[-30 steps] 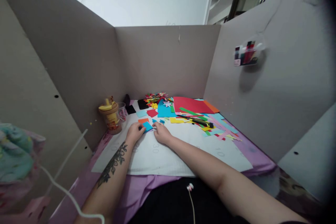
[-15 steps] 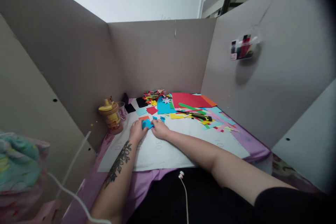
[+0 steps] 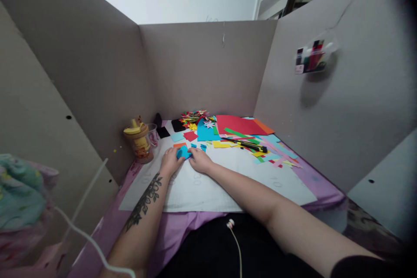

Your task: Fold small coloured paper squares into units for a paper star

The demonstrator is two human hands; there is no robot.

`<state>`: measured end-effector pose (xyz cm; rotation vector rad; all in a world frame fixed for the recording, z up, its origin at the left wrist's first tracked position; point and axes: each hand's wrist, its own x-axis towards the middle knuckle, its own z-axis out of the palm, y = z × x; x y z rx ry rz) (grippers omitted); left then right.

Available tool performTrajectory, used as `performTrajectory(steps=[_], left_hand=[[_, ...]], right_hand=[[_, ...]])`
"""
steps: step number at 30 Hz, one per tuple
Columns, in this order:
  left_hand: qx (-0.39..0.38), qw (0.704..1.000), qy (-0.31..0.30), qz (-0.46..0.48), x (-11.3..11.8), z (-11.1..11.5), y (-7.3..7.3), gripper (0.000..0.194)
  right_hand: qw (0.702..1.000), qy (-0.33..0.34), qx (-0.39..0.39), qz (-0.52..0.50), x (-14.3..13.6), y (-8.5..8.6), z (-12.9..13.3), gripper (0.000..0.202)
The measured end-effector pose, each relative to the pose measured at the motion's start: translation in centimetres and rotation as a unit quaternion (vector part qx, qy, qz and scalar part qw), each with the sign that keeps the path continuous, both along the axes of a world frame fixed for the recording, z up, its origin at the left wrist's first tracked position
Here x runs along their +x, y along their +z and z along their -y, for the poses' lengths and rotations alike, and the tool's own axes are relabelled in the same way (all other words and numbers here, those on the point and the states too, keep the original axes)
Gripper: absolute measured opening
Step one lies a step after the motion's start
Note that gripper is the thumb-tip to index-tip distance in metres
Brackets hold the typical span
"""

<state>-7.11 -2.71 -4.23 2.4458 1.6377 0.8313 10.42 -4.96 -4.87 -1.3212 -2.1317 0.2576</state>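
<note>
A small blue piece of paper [image 3: 184,152] lies between my two hands over the white sheet [image 3: 208,191]. My left hand [image 3: 170,163] is closed on its left side, thumb along the near edge. On the right side, my right hand [image 3: 199,160] pinches the same paper. Whether it is folded is too small to tell. Just behind it are an orange paper piece [image 3: 180,144], a red square [image 3: 190,136] and small blue scraps [image 3: 203,147]. A black and yellow utility knife [image 3: 249,145] rests farther right.
A brown and yellow cup [image 3: 139,141] and a clear plastic cup [image 3: 152,134] stand at the left. Colourful folded paper stars [image 3: 195,116] are heaped at the back near a large red sheet [image 3: 239,126]. Paper strips [image 3: 276,156] litter the right. Grey partitions [image 3: 208,69] enclose the table.
The view has shifted slightly, so the surroundings sit a little differently in the picture. Both hands stay on the blue paper, almost unmoved.
</note>
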Motion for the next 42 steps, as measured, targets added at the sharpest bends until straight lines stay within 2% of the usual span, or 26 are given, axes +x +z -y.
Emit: performTrajectory(steps=[4,6,9,14,23,32,36,39,42], left_hand=[[0.025,1.0,0.0,0.012,-0.1,-0.1,-0.1,0.027],[0.016,0.999,-0.026,0.022,0.0,-0.3,-0.2,0.016],[-0.036,0.996,-0.043,0.069,0.1,-0.7,-0.2,0.026],[-0.095,0.986,-0.012,0.135,0.2,-0.8,0.2,0.046],[-0.122,0.977,-0.048,0.171,0.2,-0.6,0.5,0.041],[-0.109,0.979,-0.045,0.167,0.5,-0.4,0.9,0.038],[-0.114,0.972,-0.025,0.202,0.8,-0.3,0.8,0.027],[-0.114,0.961,-0.007,0.25,0.9,0.0,1.0,0.02],[-0.058,0.947,0.016,0.317,0.8,0.4,1.8,0.018]], right_hand=[[0.998,0.045,0.012,-0.029,0.0,0.4,0.5,0.037],[0.996,0.076,0.01,-0.047,0.0,0.6,0.8,0.038],[0.993,0.108,0.0,-0.052,0.1,0.8,1.2,0.039],[0.992,0.124,-0.011,-0.019,0.0,1.0,1.5,0.04],[0.993,0.104,-0.014,-0.05,0.1,0.9,1.3,0.028],[0.986,0.124,0.018,-0.106,0.2,0.3,0.8,0.023],[0.984,0.134,0.016,-0.116,0.2,0.2,0.7,0.023],[0.987,0.099,0.05,-0.12,0.3,-0.1,0.2,0.029],[0.984,0.034,0.094,-0.148,0.4,-0.4,-0.2,0.035]])
